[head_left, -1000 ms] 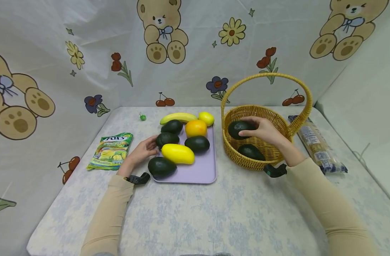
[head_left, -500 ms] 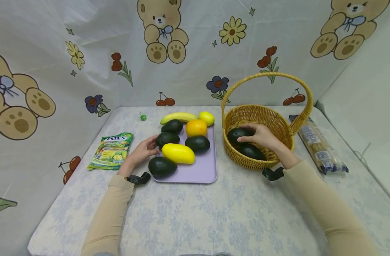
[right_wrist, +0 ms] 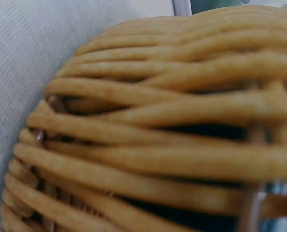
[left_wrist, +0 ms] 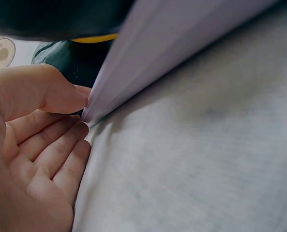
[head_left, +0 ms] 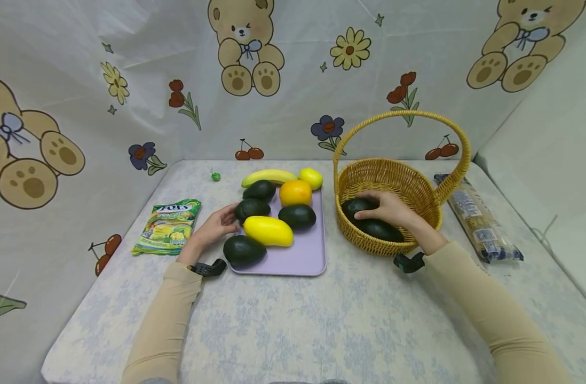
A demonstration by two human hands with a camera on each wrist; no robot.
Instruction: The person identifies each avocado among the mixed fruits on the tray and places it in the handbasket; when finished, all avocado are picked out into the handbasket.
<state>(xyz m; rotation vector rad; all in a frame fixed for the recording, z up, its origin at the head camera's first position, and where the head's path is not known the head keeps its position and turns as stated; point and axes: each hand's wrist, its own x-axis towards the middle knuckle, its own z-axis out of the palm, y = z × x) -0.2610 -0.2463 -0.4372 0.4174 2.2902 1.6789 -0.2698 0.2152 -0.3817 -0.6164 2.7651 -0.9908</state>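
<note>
My left hand (head_left: pixel 214 229) pinches the left rim of the lilac tray (head_left: pixel 298 260). In the left wrist view, its thumb lies over the tray edge (left_wrist: pixel 148 53) and the fingers curl below. A dark avocado (head_left: pixel 252 209) lies on the tray beside these fingertips. Inside the wicker basket (head_left: pixel 415 184), my right hand (head_left: pixel 390 209) grips an avocado (head_left: pixel 350 207) low down, close against a second avocado (head_left: pixel 381 230). Only the basket's woven wall (right_wrist: pixel 133 157) fills the right wrist view, hiding that hand.
The tray also bears a yellow mango-shaped fruit (head_left: pixel 268 231), an orange fruit (head_left: pixel 295 193), a lemon (head_left: pixel 311 178), a banana (head_left: pixel 269 176) and more avocados (head_left: pixel 245 250). A green snack bag (head_left: pixel 168 226) lies left, a clear packet (head_left: pixel 477 216) right. The basket's tall handle (head_left: pixel 398 113) arches overhead.
My right hand has lowered the avocado deeper into the basket, and the second avocado there has shifted slightly right. My left hand stays at the tray rim.
</note>
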